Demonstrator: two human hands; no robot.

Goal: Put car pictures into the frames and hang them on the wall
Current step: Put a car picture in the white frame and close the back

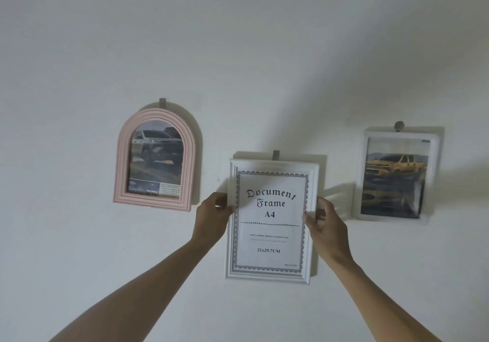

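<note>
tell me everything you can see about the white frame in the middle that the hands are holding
The white document frame is an upright rectangle with a moulded white border, plastic or painted wood by its look. It holds a stock insert reading "Document Frame A4", no car picture. It sits against the wall under a grey hook. The left hand and right hand grip its side edges.

A plain white wall fills the view. Three small grey hooks stick out of it, spread across its middle, the centre one lowest.
</note>
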